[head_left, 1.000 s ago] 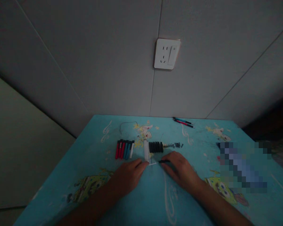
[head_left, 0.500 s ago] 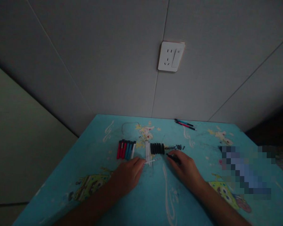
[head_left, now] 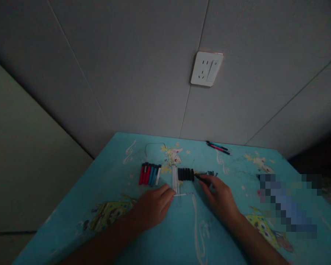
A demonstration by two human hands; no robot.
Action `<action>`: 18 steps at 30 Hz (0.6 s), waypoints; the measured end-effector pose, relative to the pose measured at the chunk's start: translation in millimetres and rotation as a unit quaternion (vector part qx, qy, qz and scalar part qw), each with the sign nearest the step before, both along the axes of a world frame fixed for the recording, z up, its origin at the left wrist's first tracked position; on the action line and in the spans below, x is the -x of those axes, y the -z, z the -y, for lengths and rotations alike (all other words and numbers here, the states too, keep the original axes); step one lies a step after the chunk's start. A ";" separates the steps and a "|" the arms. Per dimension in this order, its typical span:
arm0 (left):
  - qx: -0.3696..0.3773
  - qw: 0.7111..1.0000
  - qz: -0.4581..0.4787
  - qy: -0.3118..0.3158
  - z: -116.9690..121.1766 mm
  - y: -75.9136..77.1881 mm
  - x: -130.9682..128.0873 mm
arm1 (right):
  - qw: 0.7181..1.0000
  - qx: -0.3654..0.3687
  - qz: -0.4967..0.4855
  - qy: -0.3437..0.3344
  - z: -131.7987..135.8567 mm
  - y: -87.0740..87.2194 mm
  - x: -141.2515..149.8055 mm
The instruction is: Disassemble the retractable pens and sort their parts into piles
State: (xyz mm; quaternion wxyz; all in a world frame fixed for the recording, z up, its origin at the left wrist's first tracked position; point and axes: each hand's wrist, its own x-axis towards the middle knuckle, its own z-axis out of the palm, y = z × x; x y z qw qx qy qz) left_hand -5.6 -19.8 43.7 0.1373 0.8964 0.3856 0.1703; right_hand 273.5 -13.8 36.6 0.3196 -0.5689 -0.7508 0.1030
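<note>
Fingers of the left hand [head_left: 157,204] pinch one end of a thin white tube [head_left: 182,194], which points right, near the close end of a row of white tubes [head_left: 174,179] on the table [head_left: 165,243]. Right hand [head_left: 217,189] pinches a black sleeve [head_left: 202,179] beside the row of black sleeves [head_left: 185,174]; a stray knuckle could scatter the small dark pieces [head_left: 211,173] just beyond, a slack left pinch could drop the tube

On the desk [head_left: 165,239], pen barrels [head_left: 149,174] lie left, refills [head_left: 174,180] centre, grips [head_left: 185,174] just right of those, pens [head_left: 217,147] at the far edge!
</note>
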 end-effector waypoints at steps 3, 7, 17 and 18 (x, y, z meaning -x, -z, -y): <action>-0.003 0.999 0.011 0.034 2.4 -2.0 -2.5 | 0.999 -0.035 0.021 0.001 -6.7 -5.5 -2.2; -0.015 0.998 0.011 0.059 4.0 -2.4 -3.5 | 0.995 -0.033 0.093 -0.011 -28.3 -17.4 -1.3; -0.014 0.999 0.014 0.034 2.8 -5.1 -2.6 | 0.965 0.021 0.257 -0.046 -95.2 -31.9 25.4; -0.008 1.000 0.010 0.026 2.8 -5.5 -2.5 | 0.964 0.027 0.258 -0.056 -98.2 -31.6 26.5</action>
